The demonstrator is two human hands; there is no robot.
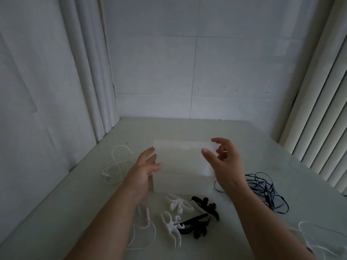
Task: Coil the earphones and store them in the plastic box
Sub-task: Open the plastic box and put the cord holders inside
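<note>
A translucent white plastic box (183, 166) stands in the middle of the table. My left hand (145, 167) lies against its left side with the fingers straight. My right hand (222, 160) hovers at the box's right top corner, fingers loosely spread, holding nothing. Loose earphones lie around: a white pair (118, 166) at the left, a dark blue tangle (266, 190) at the right, a pink-white pair (144, 224) near my left forearm, and another white cable (315, 239) at the lower right.
White cord winders (174, 214) and black cord winders (202, 216) lie in front of the box. The pale table (244, 139) meets a white wall behind, curtains on the left and vertical blinds on the right.
</note>
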